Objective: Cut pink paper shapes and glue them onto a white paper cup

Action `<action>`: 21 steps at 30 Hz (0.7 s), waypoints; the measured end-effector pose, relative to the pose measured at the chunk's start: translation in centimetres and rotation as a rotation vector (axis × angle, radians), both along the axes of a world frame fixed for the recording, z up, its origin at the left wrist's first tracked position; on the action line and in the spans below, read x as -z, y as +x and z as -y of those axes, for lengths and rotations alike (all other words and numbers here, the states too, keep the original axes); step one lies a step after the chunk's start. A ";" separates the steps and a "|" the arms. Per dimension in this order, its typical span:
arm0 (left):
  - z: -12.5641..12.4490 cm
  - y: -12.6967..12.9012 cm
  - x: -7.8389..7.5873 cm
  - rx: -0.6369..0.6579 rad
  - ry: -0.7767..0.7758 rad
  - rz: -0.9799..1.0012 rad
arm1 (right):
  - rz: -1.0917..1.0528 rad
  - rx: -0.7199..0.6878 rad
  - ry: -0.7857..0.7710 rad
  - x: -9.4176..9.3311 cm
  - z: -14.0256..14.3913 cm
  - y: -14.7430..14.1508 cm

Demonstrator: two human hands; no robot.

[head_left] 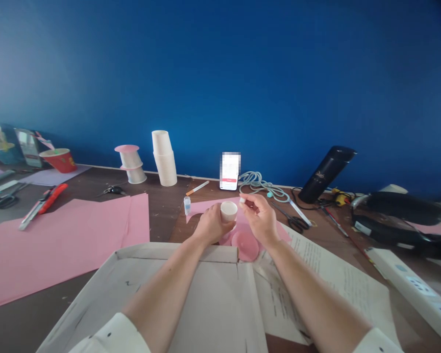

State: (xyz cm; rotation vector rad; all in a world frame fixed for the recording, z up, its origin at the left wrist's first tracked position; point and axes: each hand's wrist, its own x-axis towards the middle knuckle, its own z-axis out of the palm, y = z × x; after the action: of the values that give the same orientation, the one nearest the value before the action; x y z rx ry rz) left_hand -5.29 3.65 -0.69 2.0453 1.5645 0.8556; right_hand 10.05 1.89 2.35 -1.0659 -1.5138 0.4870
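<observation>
Gripping one small white paper cup (228, 211), the left hand (211, 224) steadied it; the right hand (260, 218) pinched perhaps a glue-stick cap (242, 200). Printed sheet (338, 279) text was illegible.

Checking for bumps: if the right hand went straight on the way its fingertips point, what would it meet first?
Probably the small white cup held by the left hand; the right hand pinches a small white piece just beside it.
</observation>
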 end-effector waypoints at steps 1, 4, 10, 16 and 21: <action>0.1 0.0 -0.1 -0.003 0.000 -0.001 | 0.036 0.003 0.022 0.1 0.1 -0.1; 0.2 0.2 -0.3 -0.008 -0.003 0.000 | 0.128 0.026 0.073 0.2 0.4 -0.4; 0.1 0.2 -0.2 -0.003 0.005 0.007 | 0.276 0.092 0.173 0.3 0.4 -0.4; 0.2 0.2 -0.3 -0.004 -0.002 -0.009 | 0.315 0.112 0.187 0.2 0.6 -0.4; 0.1 0.1 0.3 0.008 0.039 0.045 | 0.189 0.104 0.132 0.0 0.6 -0.4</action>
State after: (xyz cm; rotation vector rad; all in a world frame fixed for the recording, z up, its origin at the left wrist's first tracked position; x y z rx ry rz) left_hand -5.19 3.59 -0.99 2.0427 1.5263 0.9300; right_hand 9.67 1.33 2.36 -1.1047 -1.6221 0.2157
